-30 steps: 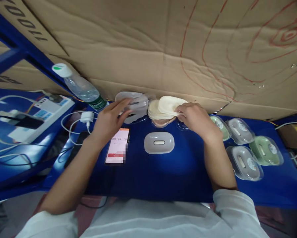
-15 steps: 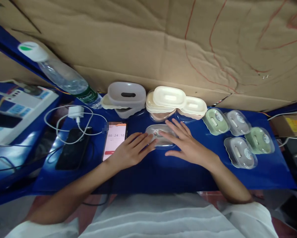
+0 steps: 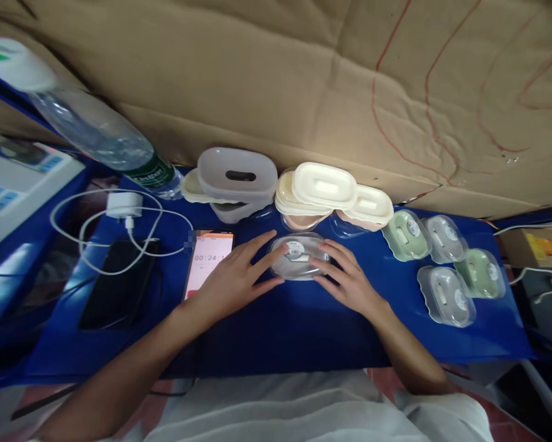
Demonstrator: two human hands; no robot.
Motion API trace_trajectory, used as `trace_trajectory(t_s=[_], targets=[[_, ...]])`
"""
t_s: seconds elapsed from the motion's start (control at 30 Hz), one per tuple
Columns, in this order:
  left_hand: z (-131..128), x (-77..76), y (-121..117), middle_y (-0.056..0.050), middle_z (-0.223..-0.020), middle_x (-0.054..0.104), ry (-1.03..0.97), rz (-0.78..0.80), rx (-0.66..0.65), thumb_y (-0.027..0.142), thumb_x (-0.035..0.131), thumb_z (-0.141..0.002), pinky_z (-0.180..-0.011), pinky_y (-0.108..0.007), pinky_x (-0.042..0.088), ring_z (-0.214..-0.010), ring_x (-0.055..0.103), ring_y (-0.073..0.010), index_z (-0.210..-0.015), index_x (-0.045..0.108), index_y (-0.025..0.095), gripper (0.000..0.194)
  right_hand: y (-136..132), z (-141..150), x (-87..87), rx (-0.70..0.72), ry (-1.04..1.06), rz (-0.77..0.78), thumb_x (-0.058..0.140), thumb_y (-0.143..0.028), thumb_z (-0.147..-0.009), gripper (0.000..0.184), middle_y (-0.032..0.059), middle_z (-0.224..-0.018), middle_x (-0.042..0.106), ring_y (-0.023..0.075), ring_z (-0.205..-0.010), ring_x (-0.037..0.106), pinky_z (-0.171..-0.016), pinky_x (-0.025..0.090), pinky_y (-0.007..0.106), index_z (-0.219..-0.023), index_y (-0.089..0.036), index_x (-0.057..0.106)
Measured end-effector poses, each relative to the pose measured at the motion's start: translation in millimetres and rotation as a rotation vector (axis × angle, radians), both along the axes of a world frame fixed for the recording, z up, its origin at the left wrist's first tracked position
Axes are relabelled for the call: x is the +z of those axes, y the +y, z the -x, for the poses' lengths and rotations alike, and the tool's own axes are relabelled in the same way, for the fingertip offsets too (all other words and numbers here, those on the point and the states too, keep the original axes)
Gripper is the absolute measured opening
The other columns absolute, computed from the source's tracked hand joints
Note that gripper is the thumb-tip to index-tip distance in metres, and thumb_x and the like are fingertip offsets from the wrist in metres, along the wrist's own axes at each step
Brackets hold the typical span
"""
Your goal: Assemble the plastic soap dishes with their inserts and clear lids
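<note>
Touching the lidded grey box [image 3: 298,271] at both ends, in the centre of the frame.
My left hand [image 3: 229,276] and right hand [image 3: 355,287] have fingers spread wide, probably so that it does not slide; how firmly they press, I cannot tell.

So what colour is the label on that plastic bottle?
The bottle label is dark green with pale lettering, seen in the head view.

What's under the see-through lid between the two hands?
Under the clear lid there's a grey dish with a pale bar in its middle. The round sticker and the fingers cover bits of it, so I can't see those parts.
</note>
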State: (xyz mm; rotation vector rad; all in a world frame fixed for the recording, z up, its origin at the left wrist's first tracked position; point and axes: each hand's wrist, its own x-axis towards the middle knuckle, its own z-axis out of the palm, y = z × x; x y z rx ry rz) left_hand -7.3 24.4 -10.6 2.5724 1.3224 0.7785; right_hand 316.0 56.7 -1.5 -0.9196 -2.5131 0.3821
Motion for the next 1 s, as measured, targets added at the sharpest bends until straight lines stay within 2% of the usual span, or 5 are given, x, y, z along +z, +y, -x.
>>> trace_trajectory(t_s=[0.23,0.37,0.53,0.73,1.0], targets=[[-3.9,-2.6,-1.3,-0.022,-0.165,0.059,-0.004,0.073,0.007,0.051,0.058,-0.114,-0.107,-0.056,0.067,-0.137,0.071,-0.039,-0.168,0.048,0.021,0.062,-5.5,-3.9,-5.5,-0.021,0.013,-0.117,0.08,-0.039,-0.103,0.061,0.0137,-0.135,0.07,0.0396,-0.159,0.053,-0.13,0.048,0.069,-0.161,-0.032,0.061],[-5.5,-2.2,-2.5,-0.019,-0.157,0.066,-0.028,0.053,0.007,0.046,0.054,-0.117,-0.107,-0.051,0.067,-0.134,0.073,-0.0339,-0.163,0.052,0.021,0.052,-9.9,-3.2,-5.8,-0.023,0.015,-0.056,0.077,-0.031,-0.105,0.067,0.0131,-0.133,0.065,0.0377,-0.16,0.052,-0.127,0.054,0.061,-0.168,-0.034,0.054],[-6.6,0.2,-4.5,-0.019,-0.155,0.067,-0.014,0.034,0.01,0.043,0.056,-0.117,-0.109,-0.049,0.066,-0.134,0.073,-0.0325,-0.16,0.055,0.019,0.049,-6.0,-6.3,-7.4,0.0,-0.017,-0.029,0.081,-0.034,-0.102,0.082,0.0179,-0.159,0.056,0.0398,-0.166,0.043,-0.128,0.052,0.06,-0.175,-0.035,0.044],[-9.2,2.3,-8.1,-0.018,-0.155,0.067,-0.035,0.054,0.005,0.041,0.055,-0.117,-0.108,-0.049,0.067,-0.133,0.074,-0.0328,-0.158,0.057,0.021,0.046,0.3,-11.3,-9.3,0.031,-0.058,0.073,0.084,-0.037,-0.099,0.105,0.012,-0.19,0.012,0.0375,-0.17,0.035,-0.13,0.051,0.055,-0.182,-0.04,0.02],[-10.6,2.9,-9.1,-0.018,-0.155,0.067,-0.052,0.06,0.009,0.036,0.057,-0.116,-0.106,-0.05,0.068,-0.133,0.074,-0.0338,-0.156,0.058,0.023,0.042,-1.9,-10.8,-12.0,0.011,0.027,0.126,0.086,-0.035,-0.098,0.102,0.0065,-0.19,0.017,0.0343,-0.168,0.039,-0.131,0.05,0.051,-0.18,-0.043,0.026]])
